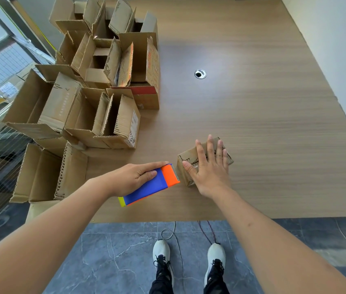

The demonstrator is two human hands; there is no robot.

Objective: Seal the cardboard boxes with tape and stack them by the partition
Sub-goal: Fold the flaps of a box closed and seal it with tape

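Two hands working: right hand (210,166) is pressing flat on a small box (191,158), left hand (133,177) is gripping the tape dispenser (150,185).

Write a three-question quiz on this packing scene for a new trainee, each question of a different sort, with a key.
1. True or false: the right hand lies flat with straight fingers on the small box.
2. Multiple choice: what does the left hand hold? A) scissors B) a tape dispenser C) a marker
3. Fill in: the boxes piled at the left of the table have their flaps ____.

Key: 1 true; 2 B; 3 open
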